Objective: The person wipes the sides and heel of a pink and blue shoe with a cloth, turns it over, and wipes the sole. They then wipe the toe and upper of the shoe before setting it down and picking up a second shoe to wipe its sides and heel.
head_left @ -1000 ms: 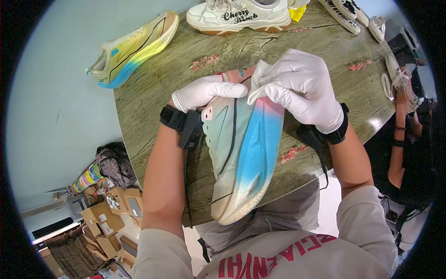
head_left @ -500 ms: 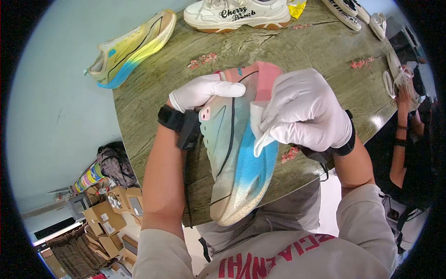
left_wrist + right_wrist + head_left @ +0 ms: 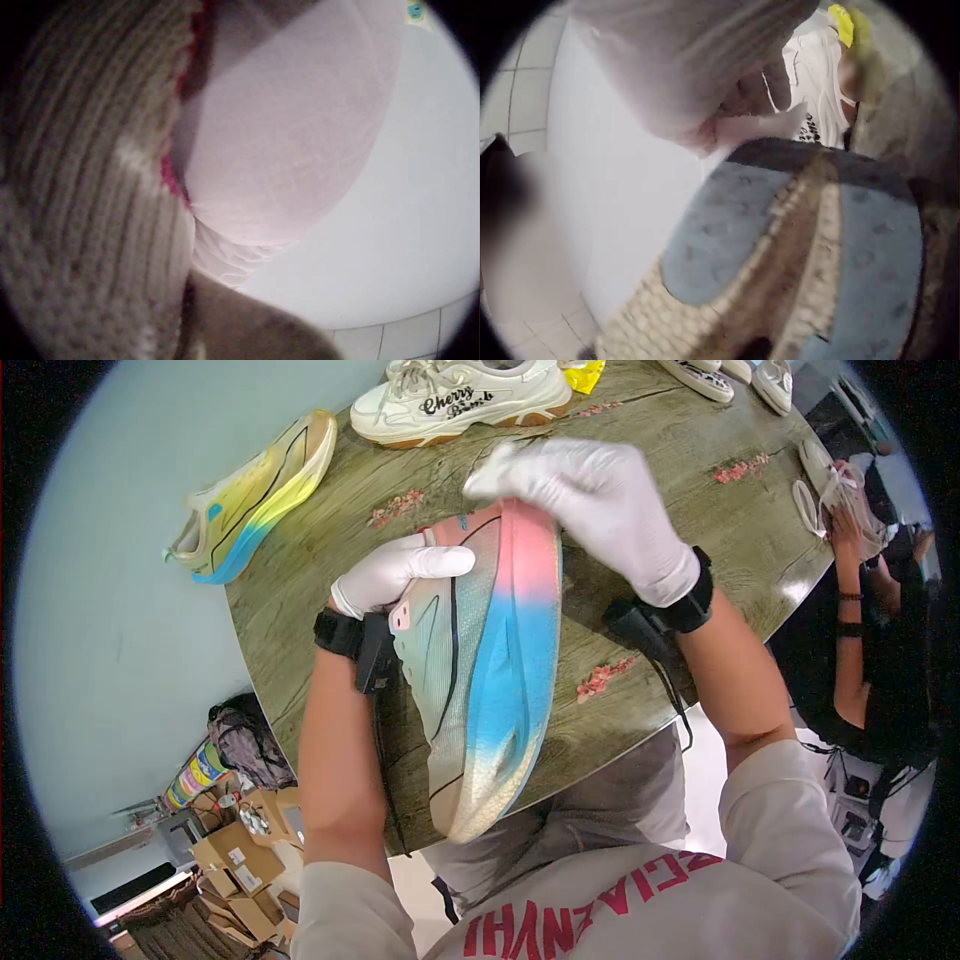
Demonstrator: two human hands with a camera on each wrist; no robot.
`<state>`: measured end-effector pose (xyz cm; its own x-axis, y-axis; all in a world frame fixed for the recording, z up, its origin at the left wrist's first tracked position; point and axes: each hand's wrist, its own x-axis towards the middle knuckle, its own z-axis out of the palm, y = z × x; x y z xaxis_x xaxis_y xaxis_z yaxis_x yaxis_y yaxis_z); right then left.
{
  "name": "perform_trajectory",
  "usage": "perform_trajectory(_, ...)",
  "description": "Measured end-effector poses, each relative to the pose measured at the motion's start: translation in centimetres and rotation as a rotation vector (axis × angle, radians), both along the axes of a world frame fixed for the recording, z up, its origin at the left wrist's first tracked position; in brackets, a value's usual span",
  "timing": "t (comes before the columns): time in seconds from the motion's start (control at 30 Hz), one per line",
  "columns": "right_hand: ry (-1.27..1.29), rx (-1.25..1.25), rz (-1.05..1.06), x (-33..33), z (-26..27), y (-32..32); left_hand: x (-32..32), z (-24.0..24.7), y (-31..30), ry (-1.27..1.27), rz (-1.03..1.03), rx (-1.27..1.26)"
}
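A running shoe [image 3: 512,635] with a pink, blue and cream midsole is held on its side over the table, toe toward the person. My gloved left hand [image 3: 400,572] grips it at the collar, thumb along the upper and the other fingers hidden behind. In the left wrist view the white glove [image 3: 292,127] lies against the ribbed knit upper [image 3: 90,150]. Just above the pink heel, my gloved right hand [image 3: 612,508] pinches a white wipe [image 3: 490,474]. The right wrist view has the wipe [image 3: 763,127] close over the end of the blue and cream sole [image 3: 877,255].
The matching yellow and blue shoe [image 3: 262,500] lies at the table's left edge. A white sneaker [image 3: 460,405] with black lettering stands at the back, near a yellow item [image 3: 584,376]. Pale shoes [image 3: 705,378] lie at the back right. Another person's hand [image 3: 845,530] touches a shoe at right.
My right hand moved down along the midsole with the wipe, then back up to the heel. My left hand keeps its grip; the whole view has shifted a little.
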<state>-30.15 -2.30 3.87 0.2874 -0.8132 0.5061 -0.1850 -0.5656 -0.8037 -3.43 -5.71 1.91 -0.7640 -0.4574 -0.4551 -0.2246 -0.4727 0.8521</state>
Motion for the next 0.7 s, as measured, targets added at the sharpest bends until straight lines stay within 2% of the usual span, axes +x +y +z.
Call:
perform_trajectory(0.03,0.086,-0.015,0.061,0.2,-0.4,0.0,0.1,-1.2,-0.2,-0.041,0.023,-0.069)
perform_trajectory(0.07,0.114,-0.092,0.018,0.5,-0.3,0.3,0.4,-2.2,-0.4,-0.082,0.048,-0.137)
perform_trajectory(0.17,0.096,-0.152,0.067,0.2,-0.8,-0.2,-0.6,1.6,0.4,-0.090,-0.028,-0.027)
perform_trajectory(0.2,0.095,-0.148,0.066,0.2,-0.9,-0.1,-0.6,0.9,0.5,-0.091,-0.029,-0.023)
perform_trajectory(0.27,0.050,-0.138,0.071,0.1,-0.8,0.0,-0.5,-1.0,0.5,0.028,0.128,-0.102)
perform_trajectory(0.4,0.138,-0.238,0.092,-0.4,-0.6,0.0,-0.8,-1.3,0.2,0.148,0.091,-0.143)
perform_trajectory(0.47,0.081,-0.257,0.160,-0.3,-0.1,0.3,-0.2,-1.2,-0.4,-0.064,-0.007,-0.160)
perform_trajectory(0.5,0.080,-0.254,0.161,-0.4,0.3,0.6,-0.6,-0.9,-0.1,-0.066,-0.005,-0.157)
perform_trajectory(0.57,0.153,-0.177,0.193,-0.8,1.1,1.1,-1.6,-0.4,0.8,0.174,0.022,-0.136)
perform_trajectory(0.7,0.204,-0.220,0.280,-0.6,2.2,1.8,-1.4,-0.9,0.7,0.152,0.024,-0.069)
